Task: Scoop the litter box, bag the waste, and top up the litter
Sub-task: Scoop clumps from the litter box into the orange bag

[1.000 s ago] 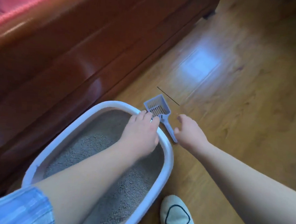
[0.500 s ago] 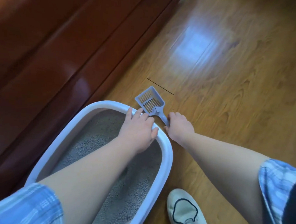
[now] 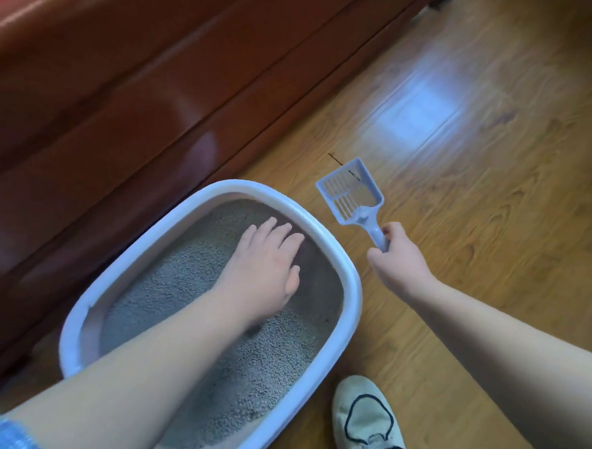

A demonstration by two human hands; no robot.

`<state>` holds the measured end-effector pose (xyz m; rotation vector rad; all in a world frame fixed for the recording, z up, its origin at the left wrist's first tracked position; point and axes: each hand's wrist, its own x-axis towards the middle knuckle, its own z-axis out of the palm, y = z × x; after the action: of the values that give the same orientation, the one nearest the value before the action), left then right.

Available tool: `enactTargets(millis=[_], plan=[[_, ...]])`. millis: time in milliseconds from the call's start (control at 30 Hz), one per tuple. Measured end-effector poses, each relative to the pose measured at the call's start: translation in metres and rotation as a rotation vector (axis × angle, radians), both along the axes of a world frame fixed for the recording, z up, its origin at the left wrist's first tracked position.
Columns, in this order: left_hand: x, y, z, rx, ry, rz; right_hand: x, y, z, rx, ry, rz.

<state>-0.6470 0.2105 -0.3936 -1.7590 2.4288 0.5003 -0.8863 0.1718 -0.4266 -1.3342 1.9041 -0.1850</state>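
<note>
A white oval litter box [image 3: 351,282] sits on the wooden floor, filled with grey litter [image 3: 182,280]. My left hand [image 3: 264,270] hovers flat and open over the litter inside the box, fingers spread, holding nothing. To the right of the box, my right hand [image 3: 393,263] grips the handle of a pale blue slotted scoop [image 3: 351,193]. The scoop's empty basket points away from me, raised just beyond the box's far right rim.
A dark red wooden furniture base [image 3: 140,96] runs along the left, close behind the box. My white shoe [image 3: 366,420] stands on the floor beside the box's near right corner. Glossy wooden floor [image 3: 494,217] spreads to the right.
My right hand closed on the scoop's handle and lifted it off the floor. My left hand left the box's rim and moved back over the litter.
</note>
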Motion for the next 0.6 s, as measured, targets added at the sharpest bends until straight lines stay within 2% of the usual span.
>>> enactTargets(millis=[200,300,500,600], plan=[[0.059,0.04,0.002,0.006,-0.001,0.097,0.033,0.008,0.06,-0.237,-0.061,0.18],[0.088,0.065,0.001,0.034,-0.016,0.122,0.052,0.015,0.083,-0.267,-0.047,0.295],[0.151,0.136,0.004,0.055,-0.054,0.208,0.117,0.045,0.089,-0.002,0.153,0.729],[0.173,0.17,0.0,-0.022,-0.08,0.215,0.146,0.053,0.074,0.061,0.272,0.939]])
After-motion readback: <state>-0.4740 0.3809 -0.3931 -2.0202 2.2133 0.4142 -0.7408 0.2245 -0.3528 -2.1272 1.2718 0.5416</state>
